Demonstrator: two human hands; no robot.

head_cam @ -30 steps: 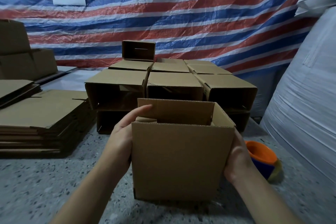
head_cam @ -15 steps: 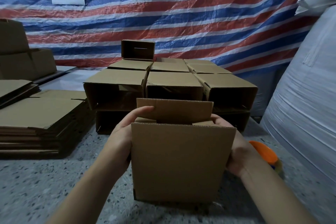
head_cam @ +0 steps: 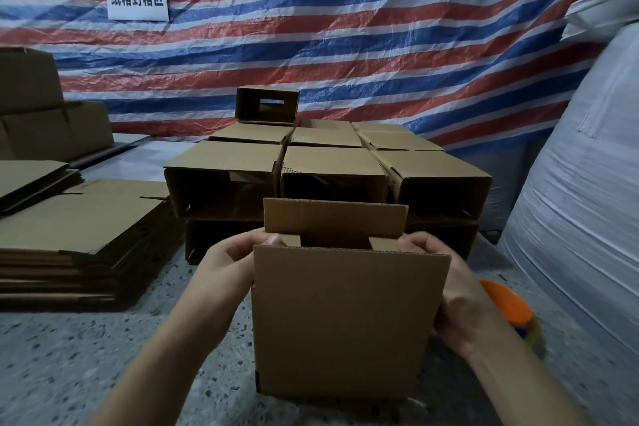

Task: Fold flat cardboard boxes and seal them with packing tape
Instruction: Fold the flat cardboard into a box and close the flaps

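Observation:
An upright brown cardboard box [head_cam: 342, 322] stands on the speckled floor right in front of me, its near and far flaps still raised. My left hand [head_cam: 230, 266] grips the box's left side, fingers pressing the small left flap inward. My right hand [head_cam: 449, 294] holds the right side, fingers pushing the small right flap inward. Both side flaps lie nearly flat inside the opening. An orange and blue tape dispenser [head_cam: 511, 313] lies on the floor behind my right wrist, partly hidden.
Several assembled boxes [head_cam: 332, 162] are stacked just beyond, open ends toward me. A pile of flat cardboard [head_cam: 79, 228] lies at left. A big white sack [head_cam: 581, 201] fills the right. A striped tarp [head_cam: 345, 28] hangs behind.
My right hand rose from the box's lower right side to the top edge and folded the right flap in. My left hand's fingers pressed the left flap down further.

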